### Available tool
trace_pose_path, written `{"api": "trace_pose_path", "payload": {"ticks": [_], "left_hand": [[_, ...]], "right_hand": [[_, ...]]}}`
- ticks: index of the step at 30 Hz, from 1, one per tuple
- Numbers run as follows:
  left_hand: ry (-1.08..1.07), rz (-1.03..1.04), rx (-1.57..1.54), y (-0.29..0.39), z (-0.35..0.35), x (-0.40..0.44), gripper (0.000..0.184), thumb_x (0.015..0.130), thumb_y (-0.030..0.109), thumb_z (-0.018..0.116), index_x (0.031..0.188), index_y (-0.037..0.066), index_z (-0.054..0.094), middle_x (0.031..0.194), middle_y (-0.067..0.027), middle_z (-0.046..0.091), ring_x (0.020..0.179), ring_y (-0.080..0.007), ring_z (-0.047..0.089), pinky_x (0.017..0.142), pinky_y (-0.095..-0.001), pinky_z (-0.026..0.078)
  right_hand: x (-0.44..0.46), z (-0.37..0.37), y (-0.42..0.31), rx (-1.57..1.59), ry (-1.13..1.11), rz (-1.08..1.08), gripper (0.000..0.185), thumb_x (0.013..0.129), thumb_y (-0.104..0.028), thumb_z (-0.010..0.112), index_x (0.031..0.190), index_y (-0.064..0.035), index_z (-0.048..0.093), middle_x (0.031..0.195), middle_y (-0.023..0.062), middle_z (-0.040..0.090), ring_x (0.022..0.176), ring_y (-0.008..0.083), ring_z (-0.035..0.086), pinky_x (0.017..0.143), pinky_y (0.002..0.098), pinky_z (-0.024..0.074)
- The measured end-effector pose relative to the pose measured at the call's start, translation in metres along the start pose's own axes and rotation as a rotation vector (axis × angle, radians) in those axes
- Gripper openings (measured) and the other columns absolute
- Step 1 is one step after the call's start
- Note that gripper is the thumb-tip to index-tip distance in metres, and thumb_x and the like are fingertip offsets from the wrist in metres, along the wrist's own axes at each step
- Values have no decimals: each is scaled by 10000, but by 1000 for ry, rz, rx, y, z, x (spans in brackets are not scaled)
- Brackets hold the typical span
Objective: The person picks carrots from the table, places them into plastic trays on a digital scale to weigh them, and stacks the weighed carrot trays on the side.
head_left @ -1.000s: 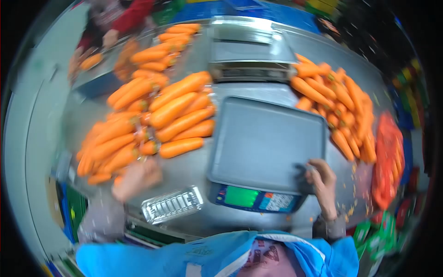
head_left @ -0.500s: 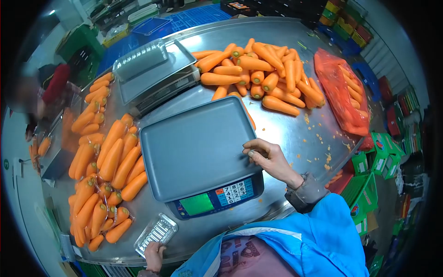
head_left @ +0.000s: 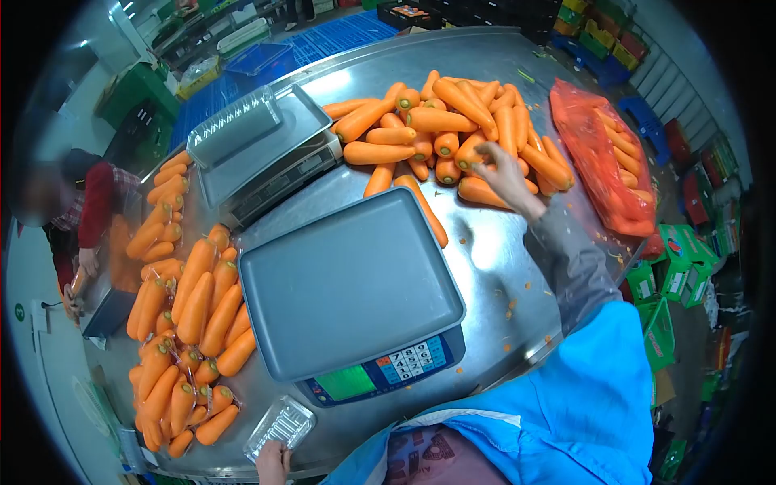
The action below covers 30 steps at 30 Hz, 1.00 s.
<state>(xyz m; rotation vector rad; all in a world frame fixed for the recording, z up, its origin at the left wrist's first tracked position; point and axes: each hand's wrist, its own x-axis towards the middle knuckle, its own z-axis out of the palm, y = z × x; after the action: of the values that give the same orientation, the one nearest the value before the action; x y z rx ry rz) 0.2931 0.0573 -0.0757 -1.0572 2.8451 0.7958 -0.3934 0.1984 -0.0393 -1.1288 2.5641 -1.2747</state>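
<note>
My left hand (head_left: 273,462) pinches the near edge of a clear plastic tray (head_left: 284,423) low on the steel table. My right hand (head_left: 503,179) reaches over the front of a loose carrot pile (head_left: 440,120). Its thumb and fingers are apart and curved beside the end of one carrot (head_left: 470,151); I cannot tell whether they touch it. Between my hands stands a digital scale (head_left: 347,283), its grey pan bare and its green display lit. Bagged carrots (head_left: 198,307) lie to the left of the scale.
A second scale (head_left: 267,153) behind carries a stack of clear trays (head_left: 234,121). A red mesh bag of carrots (head_left: 602,162) lies on the right of the steel table (head_left: 509,267). Green boxes (head_left: 675,259) stand beyond. At far left, a person in red sleeves (head_left: 95,202) handles carrots.
My right hand has moved from the scale pan's right edge forward to the carrot pile. My left hand stays on the clear tray. The view has shifted slightly.
</note>
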Motion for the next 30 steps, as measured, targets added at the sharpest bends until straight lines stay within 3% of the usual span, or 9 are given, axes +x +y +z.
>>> {"api": "trace_pose_path", "payload": {"ticks": [1, 5, 9, 14, 16, 20, 23, 25, 30], "left_hand": [[59, 122, 141, 14, -8, -1, 108, 796, 9, 583, 899, -3, 553, 791, -217, 531, 744, -388, 513, 652, -461, 407], [136, -5, 154, 59, -48, 14, 143, 767, 17, 634, 886, 7, 556, 781, -195, 531, 697, -367, 512, 612, -430, 414], [278, 129, 178, 108, -80, 54, 148, 736, -16, 655, 839, 5, 550, 728, -155, 512, 654, -344, 501, 579, -400, 406], [318, 218, 137, 148, -93, 119, 132, 745, -29, 634, 844, 8, 556, 752, -158, 513, 688, -326, 515, 598, -389, 421], [484, 480, 139, 156, -80, 155, 164, 628, -7, 697, 745, 25, 586, 652, -90, 551, 610, -242, 568, 534, -318, 442], [291, 635, 166, 177, -58, 207, 183, 635, 39, 710, 756, 52, 573, 702, -70, 541, 609, -244, 548, 526, -327, 429], [104, 654, 208, 182, -45, 223, 225, 638, 87, 732, 806, 58, 584, 757, -64, 558, 673, -234, 563, 571, -318, 437], [3, 660, 232, 191, -44, 229, 265, 638, 117, 743, 849, 60, 593, 788, -61, 565, 714, -230, 569, 596, -317, 439], [-66, 564, -131, 221, -58, 235, 443, 681, 156, 735, 1068, 21, 567, 941, -102, 585, 876, -286, 573, 737, -356, 461]], "right_hand": [[17, 2, 10, -181, 88, -72, 391, 760, -175, 632, 1122, -51, 550, 1047, 173, 582, 936, 274, 580, 814, 386, 469], [72, 3, 19, -634, 140, -114, 609, 678, -173, 685, 1241, -134, 456, 1255, 219, 431, 1135, 381, 455, 925, 453, 396], [106, 21, 40, -915, 39, -110, 646, 641, -126, 700, 1236, -212, 465, 1329, 208, 382, 1147, 395, 440, 882, 465, 407], [119, 34, 45, -998, 57, -93, 487, 638, -136, 699, 1096, -172, 537, 1354, 199, 364, 1113, 390, 460, 833, 475, 416], [118, 31, 51, -1001, 77, -182, 435, 627, -162, 715, 1031, -140, 557, 1354, 196, 365, 1085, 384, 471, 805, 481, 420], [91, 10, 18, -931, -7, -147, 410, 657, -180, 690, 1046, -143, 565, 1299, 213, 422, 1006, 377, 510, 783, 476, 430], [66, -6, -1, -696, 22, 4, 360, 746, -223, 643, 1078, -109, 561, 1202, 200, 508, 973, 339, 552, 783, 436, 452], [49, -18, -12, 387, -74, 118, 484, 816, -354, 604, 1154, -21, 513, 1062, 156, 565, 961, 246, 585, 815, 343, 467], [-19, -36, -52, 1133, -132, 470, 478, 854, -383, 537, 1152, -13, 484, 1054, 171, 570, 891, 247, 603, 757, 330, 494]]}}
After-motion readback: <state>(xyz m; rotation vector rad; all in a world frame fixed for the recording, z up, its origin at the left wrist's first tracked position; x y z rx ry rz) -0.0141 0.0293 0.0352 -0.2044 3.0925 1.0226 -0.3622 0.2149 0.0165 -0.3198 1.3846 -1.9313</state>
